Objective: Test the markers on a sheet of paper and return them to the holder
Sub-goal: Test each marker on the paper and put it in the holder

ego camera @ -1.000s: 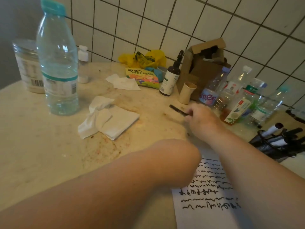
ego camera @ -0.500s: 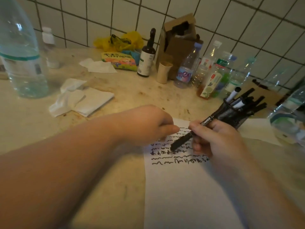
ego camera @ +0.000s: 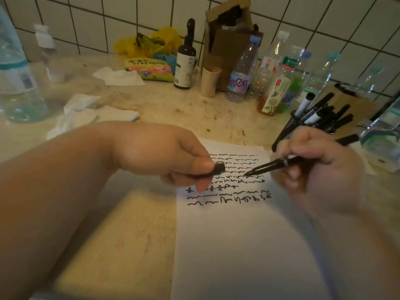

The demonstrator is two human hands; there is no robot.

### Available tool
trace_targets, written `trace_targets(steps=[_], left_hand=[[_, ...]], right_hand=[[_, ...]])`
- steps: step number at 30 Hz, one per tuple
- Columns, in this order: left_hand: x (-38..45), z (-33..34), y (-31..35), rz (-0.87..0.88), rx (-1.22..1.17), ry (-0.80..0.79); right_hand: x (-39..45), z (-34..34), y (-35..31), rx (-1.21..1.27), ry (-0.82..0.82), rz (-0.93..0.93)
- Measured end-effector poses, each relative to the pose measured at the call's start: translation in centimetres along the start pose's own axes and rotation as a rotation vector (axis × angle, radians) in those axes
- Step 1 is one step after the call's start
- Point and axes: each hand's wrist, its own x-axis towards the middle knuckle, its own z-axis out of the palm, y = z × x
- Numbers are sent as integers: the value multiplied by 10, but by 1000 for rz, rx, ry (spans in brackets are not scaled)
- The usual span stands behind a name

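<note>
A white sheet of paper point(ego camera: 242, 245) lies on the counter, its top part covered with black scribbled lines. My right hand point(ego camera: 313, 169) grips an uncapped black marker point(ego camera: 270, 165), tip pointing left just above the scribbles. My left hand point(ego camera: 173, 154) pinches the marker's black cap point(ego camera: 218, 169) over the sheet's upper left. A black mesh holder point(ego camera: 287, 131) with several markers stands behind my right hand.
A large water bottle point(ego camera: 15, 79) stands at far left, crumpled tissues point(ego camera: 86, 113) beside it. Along the tiled wall are a dark dropper bottle point(ego camera: 185, 59), a paper cup point(ego camera: 208, 81), a cardboard box point(ego camera: 229, 40) and several plastic bottles point(ego camera: 272, 87).
My right hand brought the marker from the far counter to the paper. The cap has come off and is in my left hand, pulled to the left of the bare tip.
</note>
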Motion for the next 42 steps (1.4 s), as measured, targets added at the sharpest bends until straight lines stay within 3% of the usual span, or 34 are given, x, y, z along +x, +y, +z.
trace_targets(steps=[2, 4, 6, 9, 13, 42], left_hand=[[0, -6, 1, -12, 42, 202], [9, -6, 1, -90, 231, 436], [19, -2, -2, -160, 471, 507], [22, 4, -10, -245, 685, 411], [19, 3, -14, -273, 762, 396], [23, 1, -16, -273, 757, 402]], right_hand=[[0, -6, 0, 2, 34, 40], [-3, -2, 5, -81, -19, 129], [-7, 7, 12, -165, -142, 194], [-12, 15, 16, -220, -227, 246], [-17, 21, 24, -216, -247, 345], [-20, 28, 28, -282, -180, 373]])
